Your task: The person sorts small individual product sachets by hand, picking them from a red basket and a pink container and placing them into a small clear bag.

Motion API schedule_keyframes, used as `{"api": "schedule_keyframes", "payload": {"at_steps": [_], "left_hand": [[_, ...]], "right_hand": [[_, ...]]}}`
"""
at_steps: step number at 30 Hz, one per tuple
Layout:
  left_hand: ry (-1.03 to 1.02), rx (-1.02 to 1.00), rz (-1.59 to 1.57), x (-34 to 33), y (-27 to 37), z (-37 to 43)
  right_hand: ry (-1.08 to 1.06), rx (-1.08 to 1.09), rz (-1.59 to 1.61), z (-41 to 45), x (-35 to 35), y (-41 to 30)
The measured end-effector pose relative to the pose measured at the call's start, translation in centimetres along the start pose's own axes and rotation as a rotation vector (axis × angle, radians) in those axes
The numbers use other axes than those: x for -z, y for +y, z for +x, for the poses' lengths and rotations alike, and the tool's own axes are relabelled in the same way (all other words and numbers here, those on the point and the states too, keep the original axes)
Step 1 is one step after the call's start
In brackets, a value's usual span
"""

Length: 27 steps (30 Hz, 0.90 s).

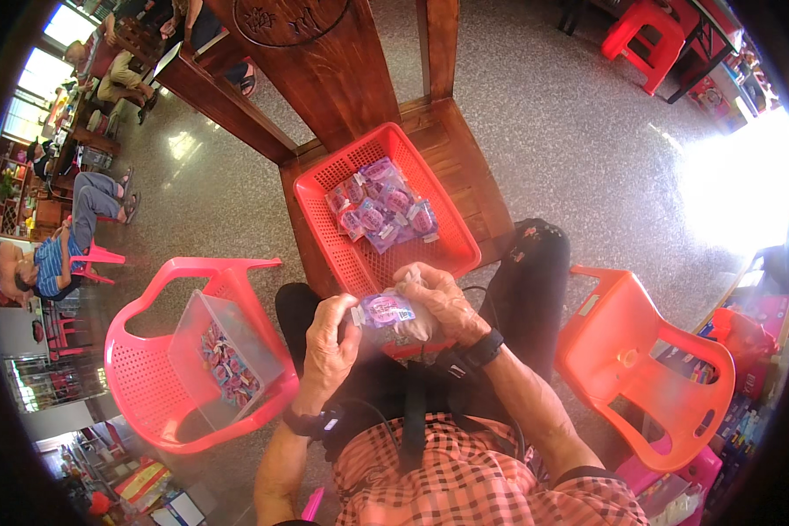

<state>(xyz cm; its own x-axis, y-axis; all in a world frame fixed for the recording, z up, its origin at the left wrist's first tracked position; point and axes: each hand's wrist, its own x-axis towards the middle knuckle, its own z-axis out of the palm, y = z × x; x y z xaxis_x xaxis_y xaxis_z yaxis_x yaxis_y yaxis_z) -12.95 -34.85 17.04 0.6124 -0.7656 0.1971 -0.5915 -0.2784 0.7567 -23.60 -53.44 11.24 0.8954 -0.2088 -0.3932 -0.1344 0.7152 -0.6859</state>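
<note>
A small purple-and-pink printed packet point(386, 309) is stretched between my two hands above my lap. Its left end, with a whitish tab, is pinched by the thumb and forefinger of my left hand point(329, 352). My right hand point(448, 308) grips the packet's other side together with a crumpled pale wad point(418, 327), whose material I cannot make out. Just beyond my hands a red perforated plastic basket point(444, 220) rests on a wooden chair seat point(477, 187). Inside it lies a heap of similar packets point(382, 204), many with white tabs.
To my left, a pink plastic armchair point(146, 368) carries a clear plastic box point(187, 329) holding many small colourful packets point(229, 368). An orange plastic chair point(605, 335) stands at my right. Red stools point(651, 43) are at the far right. Seated people point(56, 263) appear at far left.
</note>
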Motion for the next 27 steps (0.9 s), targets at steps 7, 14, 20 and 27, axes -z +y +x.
{"api": "schedule_keyframes", "payload": {"at_steps": [7,14,20,27], "left_hand": [[0.011,-0.082,-0.043,0.3,0.2,0.1],[0.109,0.543,-0.816,0.4,-1.1,-1.5],[-0.14,0.507,-0.76,-0.8,-1.9,-2.3],[-0.206,0.617,-0.932,0.2,-2.9,-3.5]], "right_hand": [[0.013,0.028,-0.014,0.5,0.2,1.2],[0.184,0.281,0.043,0.3,-0.5,0.7],[-0.115,0.266,-0.168,-1.0,-2.9,-0.7],[0.157,0.291,-0.301,-0.3,-1.9,0.3]]}}
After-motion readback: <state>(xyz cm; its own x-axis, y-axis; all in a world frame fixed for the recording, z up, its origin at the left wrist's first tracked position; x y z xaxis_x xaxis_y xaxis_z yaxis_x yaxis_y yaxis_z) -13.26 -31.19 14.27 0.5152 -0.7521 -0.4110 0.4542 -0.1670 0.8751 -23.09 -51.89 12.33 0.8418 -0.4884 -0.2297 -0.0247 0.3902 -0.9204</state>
